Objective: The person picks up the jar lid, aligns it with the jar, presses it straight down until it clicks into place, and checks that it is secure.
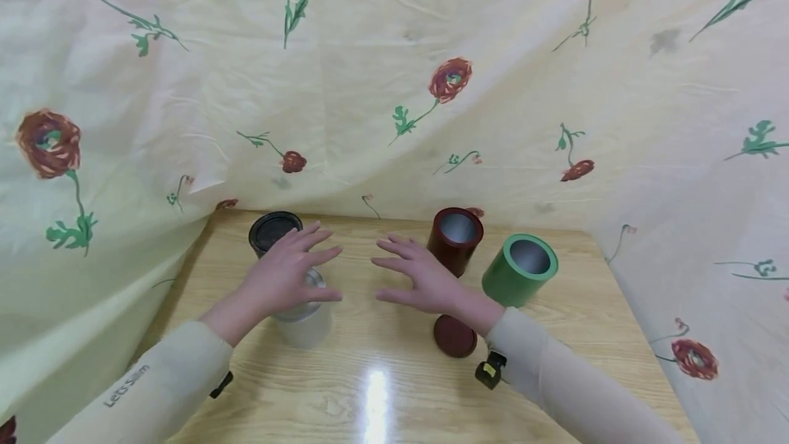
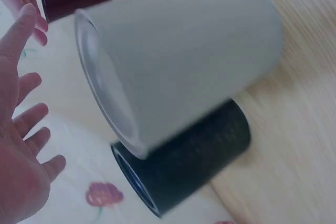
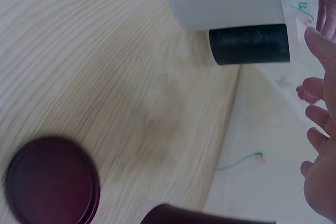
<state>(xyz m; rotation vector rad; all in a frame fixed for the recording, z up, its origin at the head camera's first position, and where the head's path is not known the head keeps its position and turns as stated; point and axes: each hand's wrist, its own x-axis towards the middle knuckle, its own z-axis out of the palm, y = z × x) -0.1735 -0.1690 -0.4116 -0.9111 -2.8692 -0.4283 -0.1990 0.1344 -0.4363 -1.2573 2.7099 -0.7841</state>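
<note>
My left hand (image 1: 294, 267) is over a white canister (image 1: 304, 324) with its fingers spread, holding nothing. In the left wrist view the palm (image 2: 18, 156) is apart from the white canister (image 2: 178, 56). A black canister (image 1: 273, 230) stands just behind it. My right hand (image 1: 414, 277) is also open, palm down, above the table's middle. Right of it stands an open dark red canister (image 1: 455, 238). A dark red lid (image 1: 455, 336) lies flat under my right wrist and appears in the right wrist view as the lid (image 3: 50, 182).
An open green canister (image 1: 520, 269) stands tilted-looking at the right of the wooden table (image 1: 382, 389). Flowered cloth (image 1: 394, 88) hangs behind and along both sides of the table. A small black device (image 1: 490, 368) is strapped at my right wrist.
</note>
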